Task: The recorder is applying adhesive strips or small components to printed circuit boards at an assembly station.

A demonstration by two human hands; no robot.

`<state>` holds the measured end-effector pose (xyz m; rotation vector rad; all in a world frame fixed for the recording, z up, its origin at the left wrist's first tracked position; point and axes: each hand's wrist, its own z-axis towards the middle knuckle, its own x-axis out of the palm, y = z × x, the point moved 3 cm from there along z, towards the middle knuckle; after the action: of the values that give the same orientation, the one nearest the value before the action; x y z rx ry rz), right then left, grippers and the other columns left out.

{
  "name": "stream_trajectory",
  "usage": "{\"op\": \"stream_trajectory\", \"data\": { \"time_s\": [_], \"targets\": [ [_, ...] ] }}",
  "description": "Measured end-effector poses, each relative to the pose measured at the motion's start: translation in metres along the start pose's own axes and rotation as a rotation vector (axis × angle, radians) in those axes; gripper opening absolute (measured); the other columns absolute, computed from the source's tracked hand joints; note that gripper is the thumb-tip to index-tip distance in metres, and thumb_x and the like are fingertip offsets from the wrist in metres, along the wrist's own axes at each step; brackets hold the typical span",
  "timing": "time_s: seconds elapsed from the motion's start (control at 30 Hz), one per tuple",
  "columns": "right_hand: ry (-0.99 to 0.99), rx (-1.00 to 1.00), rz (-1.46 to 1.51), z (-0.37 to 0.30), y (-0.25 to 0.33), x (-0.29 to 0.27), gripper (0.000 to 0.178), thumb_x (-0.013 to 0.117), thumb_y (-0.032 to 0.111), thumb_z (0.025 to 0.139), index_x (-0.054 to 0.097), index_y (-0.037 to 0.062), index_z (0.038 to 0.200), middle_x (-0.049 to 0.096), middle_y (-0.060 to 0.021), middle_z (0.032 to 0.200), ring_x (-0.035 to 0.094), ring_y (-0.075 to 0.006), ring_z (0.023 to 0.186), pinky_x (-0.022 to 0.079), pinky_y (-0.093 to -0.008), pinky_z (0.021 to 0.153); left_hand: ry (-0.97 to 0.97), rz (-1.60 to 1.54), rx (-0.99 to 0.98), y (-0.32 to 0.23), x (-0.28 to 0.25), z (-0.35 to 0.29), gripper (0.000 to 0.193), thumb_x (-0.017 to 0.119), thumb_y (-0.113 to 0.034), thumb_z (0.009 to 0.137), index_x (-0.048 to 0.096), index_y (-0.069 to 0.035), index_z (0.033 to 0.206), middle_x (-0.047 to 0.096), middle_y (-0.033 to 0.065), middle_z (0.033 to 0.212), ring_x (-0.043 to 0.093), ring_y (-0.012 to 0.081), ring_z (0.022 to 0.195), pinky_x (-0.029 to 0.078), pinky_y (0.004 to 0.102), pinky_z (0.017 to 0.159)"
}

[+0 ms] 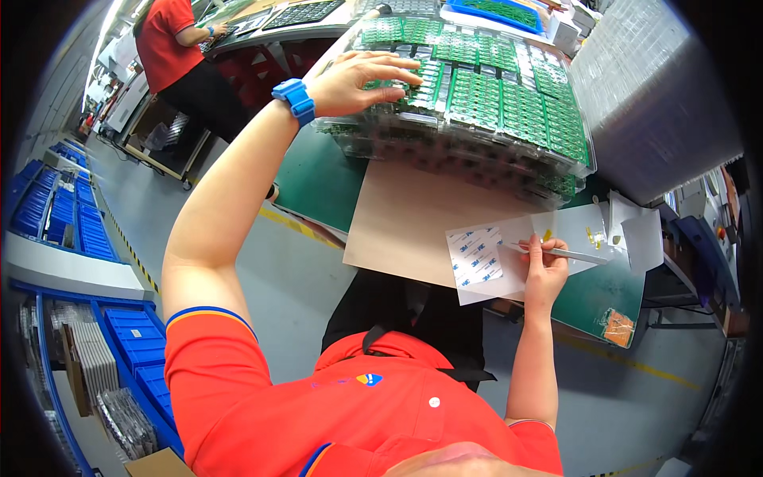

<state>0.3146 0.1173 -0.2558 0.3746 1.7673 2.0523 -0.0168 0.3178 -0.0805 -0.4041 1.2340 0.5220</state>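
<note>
Left hand (362,79) is stretched way out with the fingers spread open, resting flat on top of a stack of clear plastic trays (477,103) loaded with green circuit boards. It's got a blue wristband (295,98) on. Right hand (543,266) is closed around a thin silver pen-like tool (566,253), tip down on a clear sheet with white adhesive backing paper (485,258), close to the near edge of the counter (318,179). That sheet sits partly on a brown cardboard sheet (405,219), which runs up under the tray stack. Just right of the tool are some small white paper pieces (640,234). Further back on the left, another person in a red shirt (163,40) is at a separate bench.
</note>
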Motion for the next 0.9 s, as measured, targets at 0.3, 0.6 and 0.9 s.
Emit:
{"op": "stream_trajectory", "data": {
  "time_s": [0.3, 0.6, 0.9],
  "targets": [
    [-0.006, 0.039, 0.024, -0.002, 0.005, 0.001, 0.018, 0.066, 0.010, 0.093, 0.048, 0.0072, 0.090, 0.065, -0.0040, 0.081, 0.063, -0.0083, 0.077, 0.044, -0.0187, 0.069, 0.053, 0.156, -0.346, 0.075, 0.001, -0.002, 0.067, 0.060, -0.065, 0.083, 0.060, -0.016, 0.129, 0.056, 0.0149, 0.128, 0.051, 0.0338, 0.118, 0.039, 0.0433, 0.104],
    [-0.030, 0.060, -0.024, -0.001, 0.008, 0.002, 0.016, 0.063, 0.008, 0.094, 0.047, 0.0061, 0.093, 0.067, -0.0084, 0.086, 0.066, -0.0124, 0.076, 0.049, -0.0214, 0.068, -0.028, -0.088, -0.332, 0.081, -0.031, 0.007, 0.054, 0.085, -0.028, 0.073, 0.056, 0.002, 0.107, 0.062, 0.0130, 0.095, 0.059, 0.0200, 0.089, 0.050, 0.0315, 0.080],
    [-0.037, 0.089, 0.105, -0.003, 0.022, 0.009, 0.017, 0.066, 0.008, 0.092, 0.049, 0.0064, 0.093, 0.069, -0.0108, 0.086, 0.065, -0.0108, 0.074, 0.048, -0.0190, 0.069, -0.659, -0.320, -0.131, -0.098, -0.054, -0.085, 0.036, 0.083, -0.019, 0.074, 0.065, -0.009, 0.104, 0.068, 0.0091, 0.096, 0.063, 0.0253, 0.091, 0.047, 0.0349, 0.087]
  ]
}}
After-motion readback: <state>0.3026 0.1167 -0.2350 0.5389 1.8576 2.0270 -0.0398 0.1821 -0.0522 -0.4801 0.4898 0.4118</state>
